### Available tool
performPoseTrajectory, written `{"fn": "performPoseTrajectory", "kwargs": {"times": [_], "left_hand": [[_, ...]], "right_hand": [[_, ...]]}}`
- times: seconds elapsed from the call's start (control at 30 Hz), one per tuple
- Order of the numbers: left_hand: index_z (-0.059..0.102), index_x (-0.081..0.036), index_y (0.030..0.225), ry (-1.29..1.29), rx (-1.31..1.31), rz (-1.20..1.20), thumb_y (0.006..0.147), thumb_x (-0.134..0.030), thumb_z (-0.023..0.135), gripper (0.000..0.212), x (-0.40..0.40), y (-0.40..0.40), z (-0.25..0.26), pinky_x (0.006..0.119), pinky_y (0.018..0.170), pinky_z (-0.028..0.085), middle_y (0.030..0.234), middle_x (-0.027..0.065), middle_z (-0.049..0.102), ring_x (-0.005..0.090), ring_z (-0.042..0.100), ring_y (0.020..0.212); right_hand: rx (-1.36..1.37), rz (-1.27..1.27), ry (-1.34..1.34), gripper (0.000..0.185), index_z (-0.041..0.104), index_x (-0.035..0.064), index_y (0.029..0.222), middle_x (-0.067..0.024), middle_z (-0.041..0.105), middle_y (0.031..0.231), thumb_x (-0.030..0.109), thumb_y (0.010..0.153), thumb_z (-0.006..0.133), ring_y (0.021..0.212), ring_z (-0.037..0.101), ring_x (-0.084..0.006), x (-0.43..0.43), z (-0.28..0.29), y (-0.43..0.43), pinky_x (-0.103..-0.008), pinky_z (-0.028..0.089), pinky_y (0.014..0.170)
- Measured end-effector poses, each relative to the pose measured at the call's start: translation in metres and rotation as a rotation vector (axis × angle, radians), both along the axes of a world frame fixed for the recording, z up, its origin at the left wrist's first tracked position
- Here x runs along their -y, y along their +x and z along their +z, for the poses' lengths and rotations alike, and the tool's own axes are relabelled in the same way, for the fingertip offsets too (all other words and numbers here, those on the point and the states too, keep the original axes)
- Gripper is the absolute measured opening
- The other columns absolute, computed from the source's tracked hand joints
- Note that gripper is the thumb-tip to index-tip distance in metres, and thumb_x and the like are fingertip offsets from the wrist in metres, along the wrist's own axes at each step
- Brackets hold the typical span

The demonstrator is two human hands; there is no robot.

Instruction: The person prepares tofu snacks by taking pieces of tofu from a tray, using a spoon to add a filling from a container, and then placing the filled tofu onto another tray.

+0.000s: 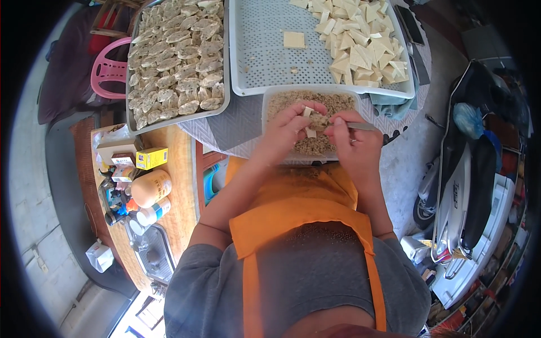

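Over a clear plastic tub of crumbly brown filling (315, 145), my left hand (289, 126) holds a pale piece, apparently tofu (310, 112), with brown filling on it. My right hand (355, 137) grips a metal utensil (360, 126) by its flat handle; its tip is at the filling, partly hidden by fingers. Behind the tub, a white perforated plastic tray (262, 86) carries a heap of pale cut triangles (359, 55) on its right and one flat square piece (294, 40) near its middle. To the left, a metal tray (227, 91) holds rows of filled pieces (177, 63).
A wooden side table (184, 190) at the left bears boxes, jars and a metal tray (152, 253). A pink plastic stool (107, 72) stands beyond it. A green-blue cloth (395, 105) lies under the white tray's right corner. A scooter (456, 190) is at the right.
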State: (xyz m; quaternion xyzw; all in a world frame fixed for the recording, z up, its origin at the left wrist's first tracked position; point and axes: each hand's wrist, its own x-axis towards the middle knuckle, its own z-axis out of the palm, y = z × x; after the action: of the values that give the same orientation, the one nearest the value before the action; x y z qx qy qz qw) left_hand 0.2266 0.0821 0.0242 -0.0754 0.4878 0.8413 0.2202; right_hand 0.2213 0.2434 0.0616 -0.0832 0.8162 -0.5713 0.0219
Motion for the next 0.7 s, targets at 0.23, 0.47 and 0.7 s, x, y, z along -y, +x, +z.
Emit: {"fn": "performPoseTrajectory", "kwargs": {"times": [0.23,0.47,0.7], "left_hand": [[0.052,-0.001,0.112,-0.589,-0.522,0.093,0.088,-0.007,0.045,0.025,-0.021,0.004,-0.01,0.026,0.063,0.045,0.082,0.0052,0.058,0.0118,0.055,0.07],[0.052,-0.003,0.113,-0.02,-0.088,0.06,0.092,-0.013,0.044,0.025,-0.007,-0.002,-0.007,0.025,0.061,0.044,0.081,0.0024,0.055,0.0124,0.052,0.067],[0.053,-0.001,0.111,0.083,-0.036,-0.003,0.093,-0.015,0.045,0.024,-0.002,0.001,-0.01,0.023,0.059,0.043,0.077,0.0014,0.052,0.0121,0.052,0.065]], "right_hand": [[-0.307,0.21,0.311,0.008,0.06,-0.0001,0.083,-0.0153,0.062,0.073,0.006,0.078,0.058,0.056,0.059,-0.0249,0.015,0.023,-0.014,-0.031,0.048,0.053],[-0.496,0.011,0.099,0.007,0.06,-0.001,0.079,-0.0082,0.061,0.064,0.004,0.082,0.057,0.053,0.058,-0.0165,-0.01,0.044,-0.01,-0.0275,0.045,0.046],[0.017,-0.128,-0.318,0.016,0.06,-0.0021,0.084,-0.0078,0.062,0.065,0.01,0.09,0.051,0.053,0.056,-0.0099,-0.033,0.008,-0.005,-0.0217,0.045,0.05]]}}
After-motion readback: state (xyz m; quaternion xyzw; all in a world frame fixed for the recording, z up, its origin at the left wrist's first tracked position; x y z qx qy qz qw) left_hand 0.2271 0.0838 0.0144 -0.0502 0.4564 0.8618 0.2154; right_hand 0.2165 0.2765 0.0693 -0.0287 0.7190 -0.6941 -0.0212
